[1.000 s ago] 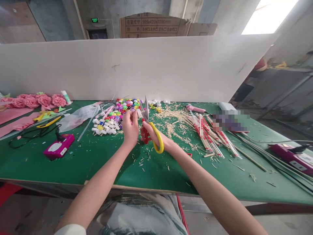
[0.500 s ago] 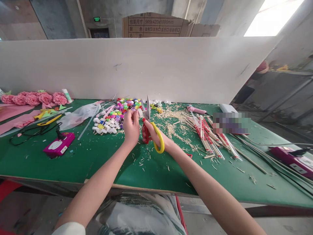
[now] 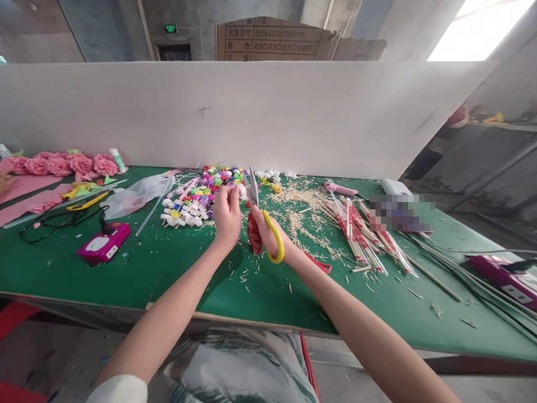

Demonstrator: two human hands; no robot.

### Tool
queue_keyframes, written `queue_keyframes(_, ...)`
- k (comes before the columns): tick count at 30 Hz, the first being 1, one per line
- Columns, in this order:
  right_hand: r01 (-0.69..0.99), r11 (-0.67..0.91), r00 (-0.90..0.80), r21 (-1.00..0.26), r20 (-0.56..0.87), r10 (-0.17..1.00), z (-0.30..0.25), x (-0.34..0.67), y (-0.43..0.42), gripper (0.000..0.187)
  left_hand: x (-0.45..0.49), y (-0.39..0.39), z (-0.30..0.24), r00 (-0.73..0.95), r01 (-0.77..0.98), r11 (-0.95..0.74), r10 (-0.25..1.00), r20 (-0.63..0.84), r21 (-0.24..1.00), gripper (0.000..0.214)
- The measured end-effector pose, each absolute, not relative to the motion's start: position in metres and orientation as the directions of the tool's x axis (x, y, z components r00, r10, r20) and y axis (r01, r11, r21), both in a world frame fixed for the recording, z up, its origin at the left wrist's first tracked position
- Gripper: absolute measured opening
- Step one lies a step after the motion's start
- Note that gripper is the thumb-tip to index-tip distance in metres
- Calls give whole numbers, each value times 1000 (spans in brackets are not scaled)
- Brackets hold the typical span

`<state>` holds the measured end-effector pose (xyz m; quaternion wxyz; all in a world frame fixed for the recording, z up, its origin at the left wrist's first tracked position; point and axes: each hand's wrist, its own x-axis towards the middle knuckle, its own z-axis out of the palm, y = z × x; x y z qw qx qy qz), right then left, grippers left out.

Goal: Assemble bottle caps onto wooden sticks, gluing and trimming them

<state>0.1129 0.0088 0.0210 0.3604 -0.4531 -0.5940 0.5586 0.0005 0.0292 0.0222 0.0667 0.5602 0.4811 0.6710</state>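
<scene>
My left hand (image 3: pixel 227 219) is closed in a pinch on a small white bottle cap (image 3: pixel 242 192), held just above the table. Scissors with one yellow and one red handle (image 3: pixel 277 242) are in my right hand (image 3: pixel 267 230), its fingers wrapped round the loops. The blades (image 3: pixel 253 189) point up and away, slightly apart, right beside the white cap. Whether they touch it I cannot tell. Behind my left hand lies a heap of colourful caps (image 3: pixel 212 182), with white caps on short sticks (image 3: pixel 187 214) at its near side.
Wood slivers (image 3: pixel 300 204) litter the green table (image 3: pixel 168 280). Wrapped chopsticks (image 3: pixel 356 235) and a pink glue gun (image 3: pixel 340 189) lie right. Left are a purple power strip (image 3: pixel 104 243), plastic bag (image 3: pixel 138 196) and pink paper flowers (image 3: pixel 61 164). Another person's hand (image 3: pixel 5 182) shows at the left edge. A white board (image 3: pixel 268 117) stands behind.
The scissor blades have come closer together beside the cap. The view has shifted slightly, and another person's hand has come in at the left edge.
</scene>
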Motion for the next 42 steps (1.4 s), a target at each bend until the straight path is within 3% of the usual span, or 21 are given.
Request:
queue_keyframes(6,120,-72,-326,-990,-108,939,24,112,9,57,-2,34,20,-373,529,-514,574,729,675,34)
queue_keyframes(8,109,-98,-342,-989,-130,931,25,112,10,56,-4,35,19,-324,622,-520,510,797,586,32)
queue_keyframes(13,99,-128,-372,-987,-156,915,30,115,13,57,-11,37,18,-24,795,-560,355,935,233,23)
queue_keyframes(17,121,-83,-382,-989,-123,916,32,118,15,60,-16,38,20,53,818,-560,302,952,132,21)
queue_keyframes(26,184,48,-398,-982,-29,917,28,124,10,64,-15,32,26,111,846,-528,314,943,77,21)
queue_keyframes(28,194,64,-387,-979,-16,922,29,123,8,62,-18,27,30,153,883,-470,319,935,15,22)
queue_keyframes(34,217,73,-371,-973,-13,929,30,122,8,59,-37,14,46,444,884,-326,357,822,-336,19)
queue_keyframes(38,242,71,-365,-968,-23,931,36,122,4,57,-48,15,50,502,852,-375,381,776,-367,21)
queue_keyframes(42,256,13,-409,-967,-96,908,41,123,3,57,-56,22,47,532,818,-430,314,786,-382,19)
